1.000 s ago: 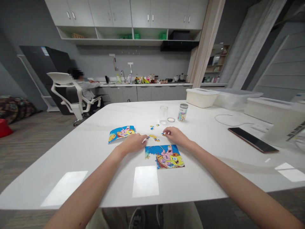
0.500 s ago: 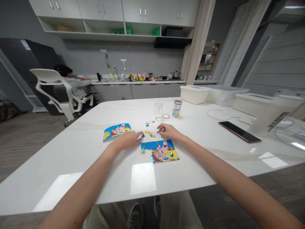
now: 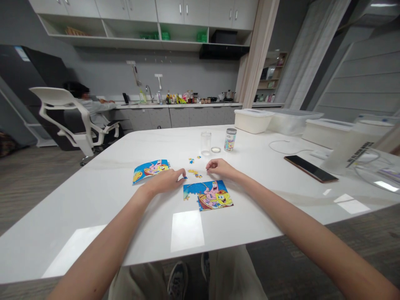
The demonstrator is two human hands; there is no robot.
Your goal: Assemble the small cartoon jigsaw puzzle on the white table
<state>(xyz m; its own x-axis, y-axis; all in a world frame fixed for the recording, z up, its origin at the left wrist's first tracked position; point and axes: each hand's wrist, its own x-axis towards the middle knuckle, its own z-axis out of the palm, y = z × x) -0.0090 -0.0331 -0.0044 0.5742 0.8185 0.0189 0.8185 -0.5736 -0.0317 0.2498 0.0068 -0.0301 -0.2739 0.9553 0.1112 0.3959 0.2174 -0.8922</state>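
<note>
A partly joined jigsaw puzzle [image 3: 215,195] lies flat before me, a cartoon scene with a pink and a yellow figure in a boat. Its lower left has a gap. My left hand [image 3: 167,181] rests at the puzzle's upper left, thumb and finger closed on a small blue puzzle piece [image 3: 185,178]. Beyond the puzzle's top edge, my right hand [image 3: 221,168] pinches a tiny piece, mostly hidden by the fingertips. Between the hands lie loose yellow and multicoloured pieces [image 3: 193,171], with more loose pieces [image 3: 191,160] farther back. A curved picture sheet [image 3: 148,170] showing the same scene is left of my left hand.
Behind the pieces stand a clear jar [image 3: 206,143], a round lid [image 3: 215,149] and a printed canister [image 3: 230,140]. To the right are a phone [image 3: 309,168], a cable, a white cup [image 3: 346,146] and plastic bins [image 3: 253,121]. A person sits by a white chair [image 3: 62,108].
My right hand's fingertips have drawn closer together around the small piece, which shows less now. My left hand stays at its blue piece. The whole view has shifted slightly.
</note>
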